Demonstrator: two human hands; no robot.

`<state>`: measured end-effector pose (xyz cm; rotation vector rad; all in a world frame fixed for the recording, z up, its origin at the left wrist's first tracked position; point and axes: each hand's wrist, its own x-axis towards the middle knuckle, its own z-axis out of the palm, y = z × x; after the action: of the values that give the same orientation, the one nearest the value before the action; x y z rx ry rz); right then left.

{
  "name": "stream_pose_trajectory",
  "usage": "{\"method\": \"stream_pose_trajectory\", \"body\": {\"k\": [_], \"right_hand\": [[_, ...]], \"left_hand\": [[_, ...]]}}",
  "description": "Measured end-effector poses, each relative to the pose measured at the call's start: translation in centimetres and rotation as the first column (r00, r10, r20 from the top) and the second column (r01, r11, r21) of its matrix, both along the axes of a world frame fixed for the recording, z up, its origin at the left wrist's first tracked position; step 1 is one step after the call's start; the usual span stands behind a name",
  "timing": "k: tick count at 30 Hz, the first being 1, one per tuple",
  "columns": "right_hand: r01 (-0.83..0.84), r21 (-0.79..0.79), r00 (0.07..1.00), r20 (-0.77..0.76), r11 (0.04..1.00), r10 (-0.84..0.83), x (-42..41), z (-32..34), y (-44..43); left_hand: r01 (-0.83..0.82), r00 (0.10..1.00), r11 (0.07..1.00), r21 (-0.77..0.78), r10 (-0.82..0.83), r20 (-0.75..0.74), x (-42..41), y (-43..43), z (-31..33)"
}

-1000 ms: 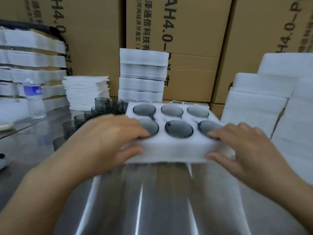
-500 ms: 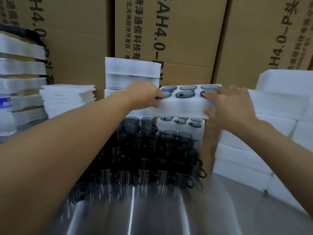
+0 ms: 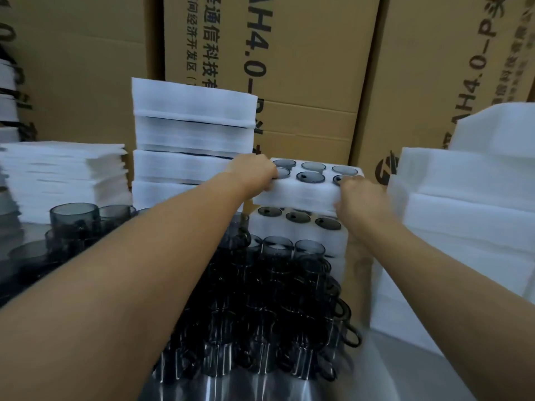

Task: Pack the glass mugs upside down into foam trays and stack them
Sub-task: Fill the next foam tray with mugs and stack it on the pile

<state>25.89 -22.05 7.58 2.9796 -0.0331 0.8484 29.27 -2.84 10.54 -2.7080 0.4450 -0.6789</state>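
A white foam tray (image 3: 304, 195) filled with several upside-down dark glass mugs (image 3: 310, 177) is held just above another filled foam tray (image 3: 292, 227) at the back of the table. My left hand (image 3: 254, 170) grips its left near corner. My right hand (image 3: 357, 195) grips its right near edge. Many loose dark glass mugs (image 3: 260, 299) stand crowded on the metal table in front of the trays, under my arms.
A taller stack of packed foam trays (image 3: 191, 146) stands to the left of the held tray. Thin foam sheets (image 3: 63, 175) are piled at the far left, with more mugs (image 3: 73, 219) beside them. Foam trays (image 3: 469, 204) pile up on the right. Cardboard boxes (image 3: 304, 68) form the back wall.
Both hands lifted the filled tray off the near table, carried it away over the loose mugs, and now hold it lower, just above the filled tray at the back.
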Motion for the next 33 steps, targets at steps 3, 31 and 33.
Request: {"method": "stream_pose_trajectory", "body": {"k": [3,31,33], "right_hand": [[0.041,0.034,0.999,-0.035,0.999,-0.039,1.6,-0.7,0.1],[0.295,0.062,0.936,0.181,0.954,-0.301,-12.1,10.7,-11.4],[0.305,0.035,0.943,0.131,0.952,-0.307,-11.8,10.1,-11.8]], "left_hand": [[-0.076,0.997,0.997,0.004,0.076,-0.017,1.5,-1.4,-0.3],[0.344,0.933,0.911,-0.228,-0.359,-0.023,-17.1,-5.7,-0.5],[0.415,0.900,0.823,-0.388,-0.434,0.042,-19.1,-5.7,-2.9]]}}
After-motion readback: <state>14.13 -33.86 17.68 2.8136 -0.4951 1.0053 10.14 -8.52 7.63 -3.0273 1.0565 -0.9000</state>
